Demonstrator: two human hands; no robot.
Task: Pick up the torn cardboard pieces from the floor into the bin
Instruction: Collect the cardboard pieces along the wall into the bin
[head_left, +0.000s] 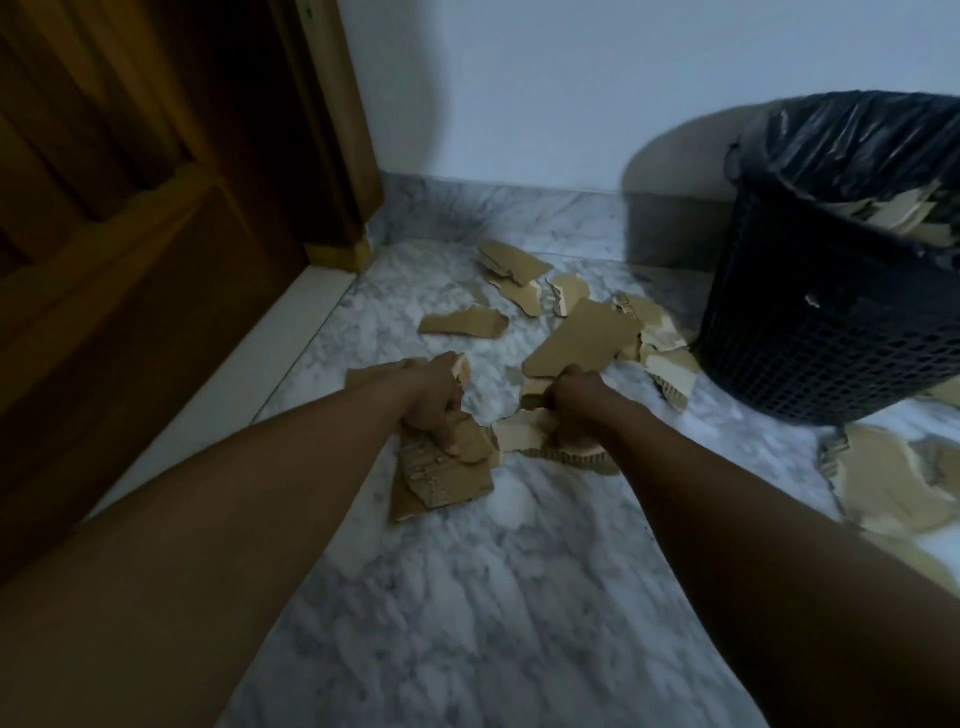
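With the left hand (434, 400) curled round torn cardboard (447, 470) on the floor (467, 597) and the right hand (576, 408) clutching more under its fingers, I'd squeeze both bunches tight before lifting toward the bin (810, 332) beyond the right fingers.

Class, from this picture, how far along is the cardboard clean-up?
Done: some cardboard pieces already lie in the bin. In hand: the left hand and right hand each grip pieces on the floor. Left: the scattered pile ahead and a large piece at right.
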